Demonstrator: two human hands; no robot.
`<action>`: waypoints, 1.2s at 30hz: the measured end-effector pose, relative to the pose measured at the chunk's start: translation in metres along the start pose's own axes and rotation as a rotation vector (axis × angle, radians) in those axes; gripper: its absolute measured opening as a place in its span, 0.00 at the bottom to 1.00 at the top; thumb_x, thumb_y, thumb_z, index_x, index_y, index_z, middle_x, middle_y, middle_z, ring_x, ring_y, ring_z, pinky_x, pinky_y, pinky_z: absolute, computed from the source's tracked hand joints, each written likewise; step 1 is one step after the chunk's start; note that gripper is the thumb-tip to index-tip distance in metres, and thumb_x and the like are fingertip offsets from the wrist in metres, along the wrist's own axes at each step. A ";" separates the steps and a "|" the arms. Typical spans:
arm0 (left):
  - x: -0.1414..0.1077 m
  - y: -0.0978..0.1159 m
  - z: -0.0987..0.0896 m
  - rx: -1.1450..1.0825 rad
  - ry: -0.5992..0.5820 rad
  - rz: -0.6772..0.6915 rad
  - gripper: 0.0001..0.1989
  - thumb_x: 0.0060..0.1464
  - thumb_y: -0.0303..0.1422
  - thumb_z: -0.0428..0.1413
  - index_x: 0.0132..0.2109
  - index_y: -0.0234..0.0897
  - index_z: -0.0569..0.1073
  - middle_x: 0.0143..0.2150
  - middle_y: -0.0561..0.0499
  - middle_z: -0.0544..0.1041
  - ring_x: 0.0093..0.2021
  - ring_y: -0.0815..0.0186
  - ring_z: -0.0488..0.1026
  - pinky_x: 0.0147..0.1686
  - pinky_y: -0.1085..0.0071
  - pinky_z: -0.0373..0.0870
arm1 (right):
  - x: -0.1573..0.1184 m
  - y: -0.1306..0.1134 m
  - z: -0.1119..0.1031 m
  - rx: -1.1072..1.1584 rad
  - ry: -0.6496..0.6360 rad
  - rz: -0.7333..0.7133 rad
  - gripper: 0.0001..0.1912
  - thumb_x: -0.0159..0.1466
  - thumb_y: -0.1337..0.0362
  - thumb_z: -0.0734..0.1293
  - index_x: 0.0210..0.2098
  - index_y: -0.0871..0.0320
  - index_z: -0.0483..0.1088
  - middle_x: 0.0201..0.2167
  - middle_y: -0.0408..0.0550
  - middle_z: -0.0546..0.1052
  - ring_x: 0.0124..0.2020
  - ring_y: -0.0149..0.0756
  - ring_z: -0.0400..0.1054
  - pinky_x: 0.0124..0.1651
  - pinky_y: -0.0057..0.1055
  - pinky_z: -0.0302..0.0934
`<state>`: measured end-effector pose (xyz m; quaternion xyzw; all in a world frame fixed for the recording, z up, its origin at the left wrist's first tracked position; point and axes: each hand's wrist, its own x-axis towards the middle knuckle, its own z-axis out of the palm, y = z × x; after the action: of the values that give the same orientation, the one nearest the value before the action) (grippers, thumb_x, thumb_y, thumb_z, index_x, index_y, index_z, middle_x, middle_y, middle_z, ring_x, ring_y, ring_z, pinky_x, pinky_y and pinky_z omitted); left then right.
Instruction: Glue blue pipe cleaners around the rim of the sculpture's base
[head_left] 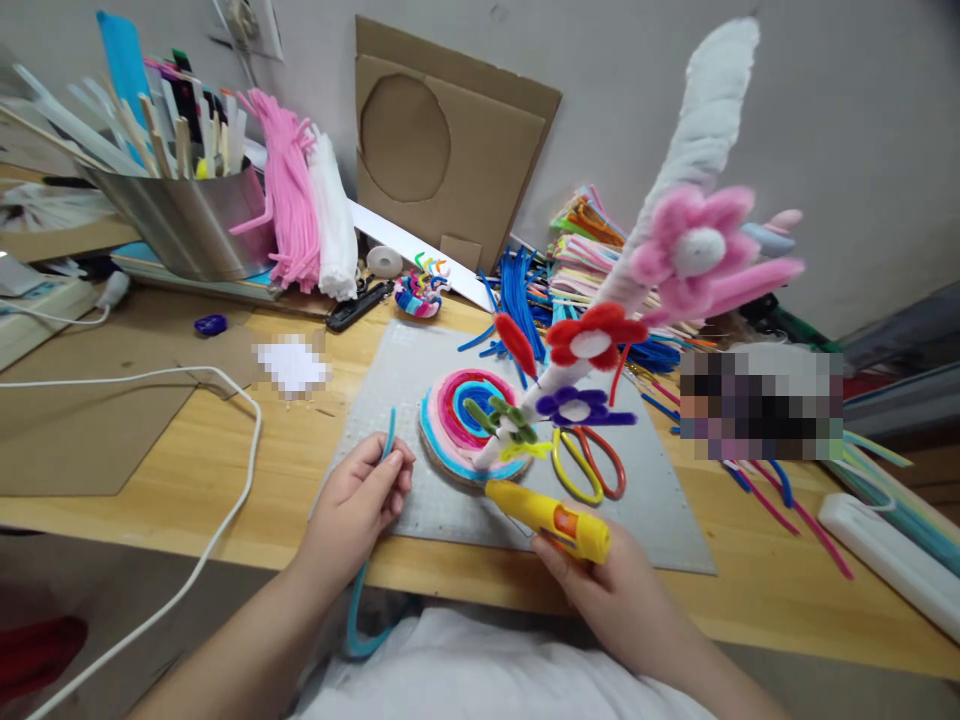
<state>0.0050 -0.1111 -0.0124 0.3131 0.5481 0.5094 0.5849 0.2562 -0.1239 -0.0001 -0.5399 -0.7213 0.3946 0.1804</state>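
Head view: left hand [367, 497] is pinching a blue pipe cleaner [391, 430] just left of the striped disc [441, 418]; right hand [604, 592], apart, is gripping a yellow glue gun [523, 507] at its near-right; keeping the strip steady is probably favouring even glue.

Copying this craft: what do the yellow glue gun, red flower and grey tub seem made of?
Glue gun: probably hard plastic, smooth with slight sheen. Red flower: likely pipe cleaner, matte, fuzzy edges. Grey tub: apparently metal, satin, with streaked highlights.
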 end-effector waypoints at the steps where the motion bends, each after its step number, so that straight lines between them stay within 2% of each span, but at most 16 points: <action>1: 0.000 0.000 0.000 -0.008 0.005 0.000 0.18 0.46 0.47 0.61 0.33 0.37 0.69 0.23 0.58 0.68 0.18 0.77 0.60 0.18 0.82 0.56 | 0.001 -0.001 0.001 0.000 -0.006 -0.008 0.14 0.68 0.53 0.60 0.32 0.55 0.64 0.28 0.45 0.71 0.29 0.35 0.65 0.34 0.31 0.61; 15: 0.002 -0.006 -0.008 -0.071 -0.018 0.016 0.19 0.46 0.49 0.61 0.33 0.38 0.68 0.23 0.58 0.68 0.19 0.77 0.61 0.14 0.84 0.53 | 0.007 -0.017 0.011 -0.136 0.070 -0.073 0.13 0.67 0.56 0.60 0.28 0.54 0.60 0.26 0.43 0.70 0.27 0.34 0.64 0.32 0.31 0.60; 26: 0.000 -0.005 -0.009 -0.114 -0.027 0.022 0.18 0.47 0.47 0.61 0.33 0.37 0.68 0.23 0.57 0.68 0.21 0.76 0.62 0.14 0.84 0.53 | 0.012 -0.027 0.017 -0.161 0.060 -0.054 0.13 0.67 0.55 0.59 0.29 0.54 0.60 0.26 0.44 0.70 0.27 0.36 0.66 0.31 0.33 0.61; 36: -0.002 -0.005 -0.011 -0.151 -0.048 0.012 0.17 0.47 0.47 0.60 0.33 0.37 0.69 0.24 0.57 0.68 0.21 0.76 0.62 0.15 0.83 0.54 | 0.018 -0.037 0.024 -0.187 0.090 -0.056 0.10 0.67 0.56 0.60 0.34 0.55 0.64 0.29 0.45 0.71 0.30 0.37 0.67 0.33 0.33 0.62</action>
<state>-0.0040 -0.1168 -0.0183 0.2833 0.4920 0.5454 0.6167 0.2095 -0.1206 0.0103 -0.5511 -0.7609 0.2957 0.1727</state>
